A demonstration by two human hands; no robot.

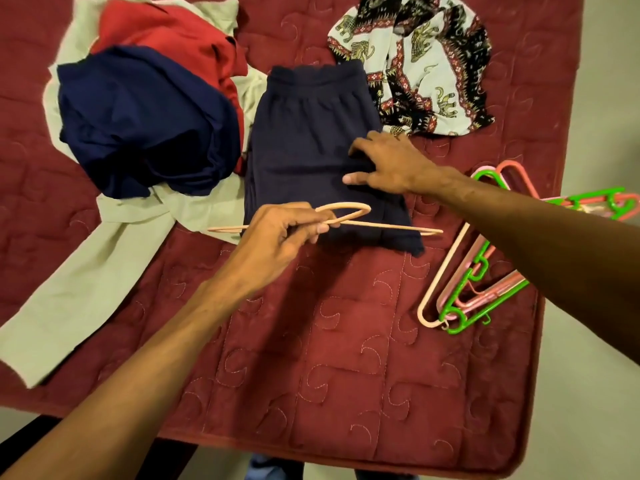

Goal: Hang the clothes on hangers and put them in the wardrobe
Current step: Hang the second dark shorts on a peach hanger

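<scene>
**On the maroon quilt: a peach hanger held at the hem of a folded navy garment**

Over the bed, the head view looks down on a maroon quilt (346, 341) stitched with curled motifs, with both bare forearms reaching in from below.

The left hand (277, 237) pinches a peach hanger (381, 227) near its neck, fingers and thumb curled round the thin plastic. The hanger is seen almost edge-on. Its hook loops to the right of the fingertips, and its long bar runs crosswise over the lower end of the folded navy garment (304, 140).

That garment lies flat at the middle of the quilt, its gathered elastic waistband at the far end. The right hand (388, 168) rests on its right edge, fingers bent down into the cloth and thumb stretched along it, with a fold of fabric bunched between them.

To the left sits a loose pile. A dark blue garment (145, 123) lies on top, a red garment (166, 29) behind it, and a pale cream garment (86, 278) underneath, one long part trailing toward the near left edge of the bed.

Just beyond the folded piece, to the right, lies a crumpled elephant-print garment (415, 57) in white, black and red.

Near the right edge of the quilt a heap of pink and green hangers (478, 282) lies tangled together, partly hidden by the right forearm.
</scene>
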